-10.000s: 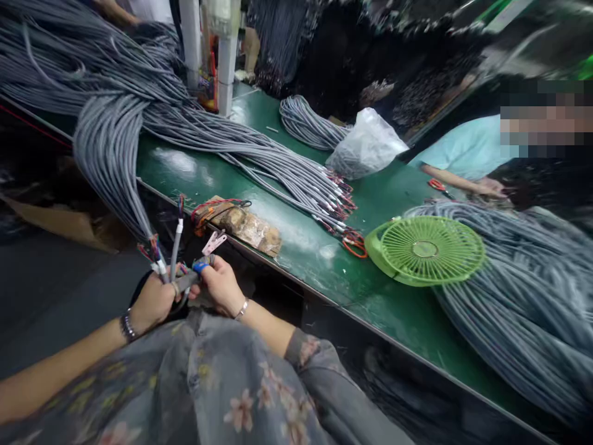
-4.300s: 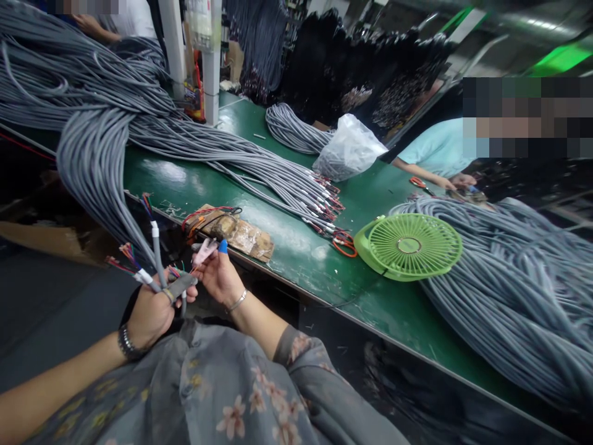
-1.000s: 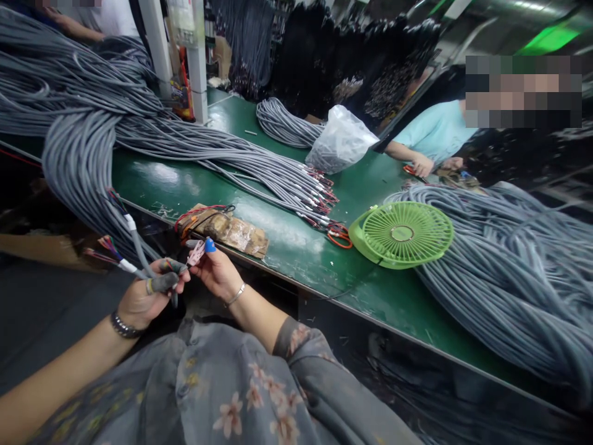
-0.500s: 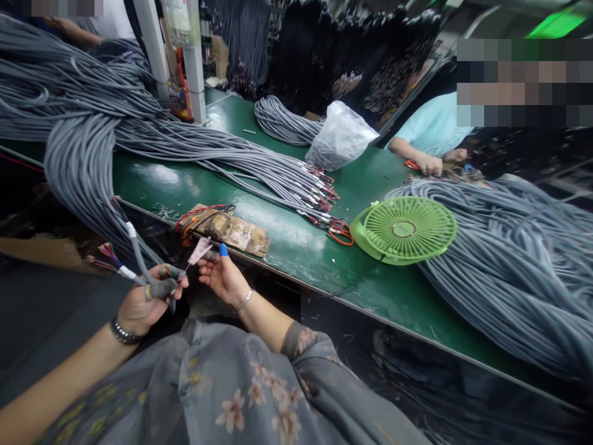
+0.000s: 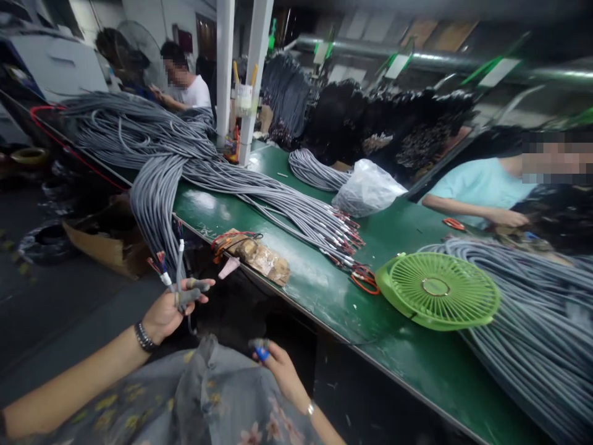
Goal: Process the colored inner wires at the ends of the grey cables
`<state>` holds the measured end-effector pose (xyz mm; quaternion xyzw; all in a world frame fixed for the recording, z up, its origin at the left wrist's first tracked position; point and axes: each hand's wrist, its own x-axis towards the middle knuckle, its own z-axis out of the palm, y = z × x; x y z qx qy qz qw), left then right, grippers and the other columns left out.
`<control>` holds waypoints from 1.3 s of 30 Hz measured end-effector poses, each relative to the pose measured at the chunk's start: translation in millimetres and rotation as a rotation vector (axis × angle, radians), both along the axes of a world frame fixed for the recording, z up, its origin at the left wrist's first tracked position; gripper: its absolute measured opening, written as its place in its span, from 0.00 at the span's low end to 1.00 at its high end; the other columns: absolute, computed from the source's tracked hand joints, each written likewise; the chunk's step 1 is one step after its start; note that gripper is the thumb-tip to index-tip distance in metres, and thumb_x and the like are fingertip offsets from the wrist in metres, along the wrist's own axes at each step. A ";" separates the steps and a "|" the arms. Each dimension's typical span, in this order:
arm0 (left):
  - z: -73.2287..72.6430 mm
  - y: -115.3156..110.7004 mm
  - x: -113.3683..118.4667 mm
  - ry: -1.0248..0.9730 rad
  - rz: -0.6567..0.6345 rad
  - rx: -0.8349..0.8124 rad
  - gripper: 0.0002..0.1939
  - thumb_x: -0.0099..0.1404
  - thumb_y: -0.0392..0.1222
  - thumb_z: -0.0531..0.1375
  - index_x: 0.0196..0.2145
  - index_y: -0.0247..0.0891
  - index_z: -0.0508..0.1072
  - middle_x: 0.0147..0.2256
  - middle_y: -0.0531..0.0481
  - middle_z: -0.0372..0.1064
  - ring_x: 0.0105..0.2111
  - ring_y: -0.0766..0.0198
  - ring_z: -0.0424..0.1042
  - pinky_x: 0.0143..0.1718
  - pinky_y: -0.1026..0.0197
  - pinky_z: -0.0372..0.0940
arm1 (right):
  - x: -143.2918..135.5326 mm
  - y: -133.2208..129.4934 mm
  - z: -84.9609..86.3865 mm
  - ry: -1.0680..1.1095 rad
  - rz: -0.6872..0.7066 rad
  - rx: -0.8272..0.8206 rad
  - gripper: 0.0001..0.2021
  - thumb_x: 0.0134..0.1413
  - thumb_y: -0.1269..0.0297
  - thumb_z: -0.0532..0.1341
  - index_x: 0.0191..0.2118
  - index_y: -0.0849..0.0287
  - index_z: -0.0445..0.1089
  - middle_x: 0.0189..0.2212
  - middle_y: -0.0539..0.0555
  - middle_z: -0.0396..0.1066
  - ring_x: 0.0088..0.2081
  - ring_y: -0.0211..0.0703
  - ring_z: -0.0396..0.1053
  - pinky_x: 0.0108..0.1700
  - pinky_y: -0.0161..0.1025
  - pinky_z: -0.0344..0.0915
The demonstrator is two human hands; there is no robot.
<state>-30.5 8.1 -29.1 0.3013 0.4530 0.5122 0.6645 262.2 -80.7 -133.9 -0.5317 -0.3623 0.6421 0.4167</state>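
Grey sheathed multicore cables (image 5: 180, 267), several, ends stripped; location: in the left hand (image 5: 167, 312), in front of the edge of the green bench (image 5: 319, 300), beside the draped cable bundle (image 5: 155, 191). Handling, as judged: light singly, springy and fairly stiff in the sheath, smooth enough to slide; the coloured cores (image 5: 160, 256) likely thin, limp and easily bent or nicked. Best hold: on the sheath just below the white bands (image 5: 181, 245), cores left free. Left hand: forearm reaching in from lower left, palm turned inward, thumb and fingers closed around the cables, grey-covered fingertips pointing right. Right hand (image 5: 278, 364): lower, near the lap, well apart from the cables, forearm rising from lower right, fingers bent, blue-covered tip uppermost; whether they pinch anything, cannot tell.
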 end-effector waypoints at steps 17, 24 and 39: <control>-8.8 -38.2 13.8 0.724 -0.459 0.480 0.08 0.64 0.49 0.70 0.31 0.47 0.87 0.29 0.51 0.85 0.30 0.55 0.78 0.34 0.61 0.66 | -46.4 45.4 107.5 -0.140 0.268 0.570 0.26 0.61 0.31 0.70 0.33 0.51 0.82 0.27 0.54 0.74 0.31 0.49 0.69 0.39 0.48 0.73; 5.8 -42.3 10.2 0.641 -0.473 0.604 0.14 0.64 0.56 0.72 0.28 0.45 0.84 0.25 0.51 0.79 0.26 0.57 0.72 0.31 0.61 0.64 | -54.3 47.6 114.0 -0.069 0.250 0.637 0.28 0.62 0.29 0.71 0.32 0.52 0.85 0.35 0.60 0.81 0.37 0.55 0.77 0.46 0.52 0.76; 20.5 -58.2 -98.8 0.099 0.043 0.269 0.26 0.60 0.60 0.79 0.17 0.40 0.81 0.11 0.52 0.67 0.14 0.71 0.55 0.18 0.67 0.53 | -21.1 50.1 90.1 -0.011 0.076 0.475 0.31 0.62 0.25 0.68 0.43 0.53 0.79 0.33 0.56 0.81 0.23 0.40 0.64 0.30 0.43 0.70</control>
